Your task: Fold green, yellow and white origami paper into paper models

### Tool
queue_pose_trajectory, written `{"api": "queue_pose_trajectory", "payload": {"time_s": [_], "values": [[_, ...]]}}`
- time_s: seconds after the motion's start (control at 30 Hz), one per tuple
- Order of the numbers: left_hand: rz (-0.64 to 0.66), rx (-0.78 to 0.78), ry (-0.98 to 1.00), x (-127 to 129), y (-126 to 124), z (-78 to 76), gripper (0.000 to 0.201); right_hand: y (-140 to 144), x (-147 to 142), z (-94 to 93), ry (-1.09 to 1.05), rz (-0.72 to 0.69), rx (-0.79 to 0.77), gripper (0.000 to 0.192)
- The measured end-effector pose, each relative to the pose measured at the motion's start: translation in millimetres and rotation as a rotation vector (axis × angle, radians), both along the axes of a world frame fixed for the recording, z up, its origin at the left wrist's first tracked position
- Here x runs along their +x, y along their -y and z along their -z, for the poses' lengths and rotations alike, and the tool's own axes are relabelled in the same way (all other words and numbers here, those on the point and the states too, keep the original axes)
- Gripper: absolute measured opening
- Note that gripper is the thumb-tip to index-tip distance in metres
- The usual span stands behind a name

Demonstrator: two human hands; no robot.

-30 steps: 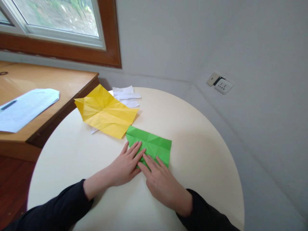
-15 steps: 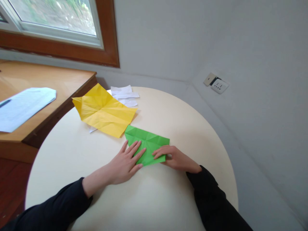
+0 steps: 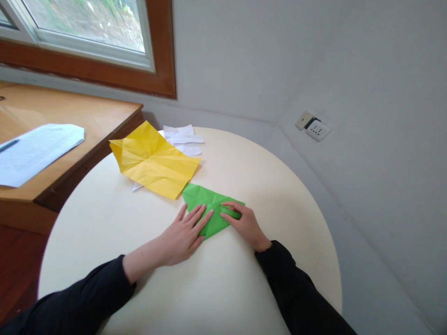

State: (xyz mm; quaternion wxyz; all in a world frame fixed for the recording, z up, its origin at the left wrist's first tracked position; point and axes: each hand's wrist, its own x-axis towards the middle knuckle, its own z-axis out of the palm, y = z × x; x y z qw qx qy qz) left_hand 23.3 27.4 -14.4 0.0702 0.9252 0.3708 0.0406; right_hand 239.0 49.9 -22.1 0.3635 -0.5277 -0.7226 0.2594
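Note:
A creased sheet of green paper [image 3: 201,195] lies on the round cream table [image 3: 223,288]. My left hand [image 3: 183,236] rests flat on its left part, fingers spread and pointing up and to the right. At the paper's right side, my right hand [image 3: 246,223] pinches a folded-over flap between thumb and fingers. That near right corner is turned in toward the middle, so the paper's lower right edge runs on a slant. Part of the green sheet is hidden beneath both hands.
A larger creased yellow paper [image 3: 160,167] touches or nearly touches the green one at upper left. White paper pieces [image 3: 183,135] lie behind it. On the wooden desk [image 3: 101,111] at left are a pale sheet [image 3: 42,149] and a pen [image 3: 9,145]. A wall stands behind.
My right hand has lifted the near right corner of the green paper and folded it inward, up and to the left. The left hand stays flat on the sheet. The view has shifted slightly.

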Motion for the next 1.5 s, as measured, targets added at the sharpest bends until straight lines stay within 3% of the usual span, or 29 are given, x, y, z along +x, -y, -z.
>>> {"api": "queue_pose_trajectory", "payload": {"time_s": [0.6,1.5], "values": [[0.03,-0.021,-0.047,-0.4,-0.2,-3.9,0.049,-2.6,-3.3,6.7,0.295,-0.071,0.224,0.014],[0.024,-0.062,-0.055,-0.4,-0.6,-7.3,0.047,-3.8,-2.7,6.5,0.398,-0.029,0.264,0.009]]}}
